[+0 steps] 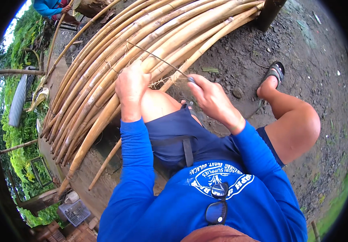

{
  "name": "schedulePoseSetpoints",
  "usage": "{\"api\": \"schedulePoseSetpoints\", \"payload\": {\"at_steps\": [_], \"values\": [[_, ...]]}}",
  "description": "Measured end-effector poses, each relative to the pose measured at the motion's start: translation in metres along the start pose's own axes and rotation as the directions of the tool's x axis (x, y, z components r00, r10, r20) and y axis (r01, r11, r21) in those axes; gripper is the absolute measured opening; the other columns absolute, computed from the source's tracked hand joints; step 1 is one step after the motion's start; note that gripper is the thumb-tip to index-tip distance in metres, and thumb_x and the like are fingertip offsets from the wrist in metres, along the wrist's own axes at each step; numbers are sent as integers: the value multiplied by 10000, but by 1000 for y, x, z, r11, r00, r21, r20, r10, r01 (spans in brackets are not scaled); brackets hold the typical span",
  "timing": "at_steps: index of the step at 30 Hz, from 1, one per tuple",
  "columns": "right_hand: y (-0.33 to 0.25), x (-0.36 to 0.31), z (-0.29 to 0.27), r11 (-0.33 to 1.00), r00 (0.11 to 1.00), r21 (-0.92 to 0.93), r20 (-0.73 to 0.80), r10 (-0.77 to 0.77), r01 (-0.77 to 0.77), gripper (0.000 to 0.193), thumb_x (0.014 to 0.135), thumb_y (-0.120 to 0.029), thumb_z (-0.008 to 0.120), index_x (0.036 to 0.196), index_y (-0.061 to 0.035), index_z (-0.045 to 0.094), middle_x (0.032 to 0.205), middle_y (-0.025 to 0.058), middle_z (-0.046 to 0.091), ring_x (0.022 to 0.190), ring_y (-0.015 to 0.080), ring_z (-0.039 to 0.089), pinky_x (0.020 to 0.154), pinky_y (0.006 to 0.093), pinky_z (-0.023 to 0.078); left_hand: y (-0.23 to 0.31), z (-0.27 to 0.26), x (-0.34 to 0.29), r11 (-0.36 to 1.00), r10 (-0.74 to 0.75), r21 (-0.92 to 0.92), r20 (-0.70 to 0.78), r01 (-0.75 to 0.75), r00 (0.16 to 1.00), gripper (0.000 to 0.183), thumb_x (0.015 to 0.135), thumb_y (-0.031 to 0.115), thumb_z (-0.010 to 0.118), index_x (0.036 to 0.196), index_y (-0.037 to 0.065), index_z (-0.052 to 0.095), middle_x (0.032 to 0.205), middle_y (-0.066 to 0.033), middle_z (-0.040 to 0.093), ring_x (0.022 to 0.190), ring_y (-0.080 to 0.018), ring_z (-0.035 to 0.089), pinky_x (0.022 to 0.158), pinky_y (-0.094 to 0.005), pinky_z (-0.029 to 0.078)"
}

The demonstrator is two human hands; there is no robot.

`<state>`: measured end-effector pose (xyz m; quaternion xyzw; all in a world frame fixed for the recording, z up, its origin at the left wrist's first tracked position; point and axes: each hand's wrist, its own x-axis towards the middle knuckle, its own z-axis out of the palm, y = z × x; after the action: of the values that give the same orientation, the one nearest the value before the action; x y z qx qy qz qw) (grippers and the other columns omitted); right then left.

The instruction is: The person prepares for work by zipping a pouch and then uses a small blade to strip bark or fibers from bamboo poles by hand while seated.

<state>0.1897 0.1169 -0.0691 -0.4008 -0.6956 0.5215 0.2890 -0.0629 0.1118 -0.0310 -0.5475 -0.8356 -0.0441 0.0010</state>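
Observation:
My right hand is closed around the grip of a long thin-bladed tool. Its dark, narrow blade reaches up and left across the bamboo poles; I cannot tell its exact kind. My left hand is closed in a fist over the poles, just beyond my bent left knee. What its fingers hold is hidden. The thick pole nearest me passes under that hand. Thin, frayed shavings stick out between my two hands.
At the far left sits another person in a blue sleeve, a hand on an upright pole. A grey plastic crate stands at the lower left. A dark post rises at the poles' far right end. My sandalled foot rests on stony soil.

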Motion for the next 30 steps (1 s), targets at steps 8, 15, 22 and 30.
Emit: {"api": "schedulePoseSetpoints", "payload": {"at_steps": [8, 15, 22, 30], "values": [[-6, -22, 1, 997, 997, 4, 13, -76, 76, 274, 1080, -172, 612, 1306, -19, 629, 983, 287, 731, 927, 497, 718, 754, 540, 576, -8, -3, -11, 998, -39, 41, -4, 39, 999, 208, 875, 277, 731, 1020, 128, 721, 959, -221, 764, 944, -466, 726, 818, -575, 575], [-9, 12, 12, 996, 996, -9, -15, -87, 87, 261, 1094, -212, 593, 1269, -28, 650, 971, 283, 724, 952, 517, 690, 752, 546, 566, -6, -3, -4, 999, 43, 12, -2, -43, 999, 210, 853, 269, 733, 1016, 139, 724, 953, -203, 764, 944, -456, 724, 815, -565, 579], [-2, -11, 6, 993, 994, -66, 43, -100, 103, 327, 1100, -203, 597, 1362, -15, 654, 935, 245, 729, 868, 384, 767, 773, 426, 576, -26, 5, 3, 999, -24, -35, 67, 27, 997, 261, 834, 295, 739, 1033, 127, 752, 965, -215, 764, 951, -462, 723, 827, -555, 582], [-8, 32, 19, 998, 998, -17, 5, -66, 66, 317, 1096, -219, 594, 1319, -5, 663, 1039, 282, 736, 968, 478, 727, 797, 467, 578, -5, -2, 0, 998, 58, -3, 39, -58, 998, 234, 834, 282, 740, 1000, 117, 732, 949, -210, 765, 920, -451, 732, 809, -550, 586]]}}
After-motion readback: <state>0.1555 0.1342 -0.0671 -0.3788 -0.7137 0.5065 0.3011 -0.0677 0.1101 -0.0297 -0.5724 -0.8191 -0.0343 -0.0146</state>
